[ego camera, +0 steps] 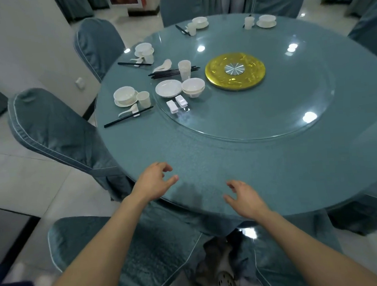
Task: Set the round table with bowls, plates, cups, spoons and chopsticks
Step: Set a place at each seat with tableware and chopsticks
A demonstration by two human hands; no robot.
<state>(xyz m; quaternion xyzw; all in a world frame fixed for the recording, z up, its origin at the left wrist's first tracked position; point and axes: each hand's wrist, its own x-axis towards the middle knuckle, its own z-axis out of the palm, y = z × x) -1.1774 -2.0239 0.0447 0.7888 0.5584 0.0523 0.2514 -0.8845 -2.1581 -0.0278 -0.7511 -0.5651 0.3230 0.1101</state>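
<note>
My left hand (154,181) and my right hand (243,198) hover empty, fingers apart, over the near edge of the round teal table (275,170). On the glass turntable (260,119) lie the spare pieces: stacked plates (168,88), stacked bowls (193,87), stacked cups (184,69), a bundle of black chopsticks (166,73), spoons (163,65) and two white rests (176,104). At the left rim one setting has a bowl on a plate (125,96), a cup (144,99), a spoon (128,111) and chopsticks (128,117).
Three more settings lie along the rim: far left (144,52), far middle (198,23), far right (266,21). A gold disc (235,71) marks the turntable's centre. Covered chairs (53,128) ring the table; one (133,255) stands just below my arms.
</note>
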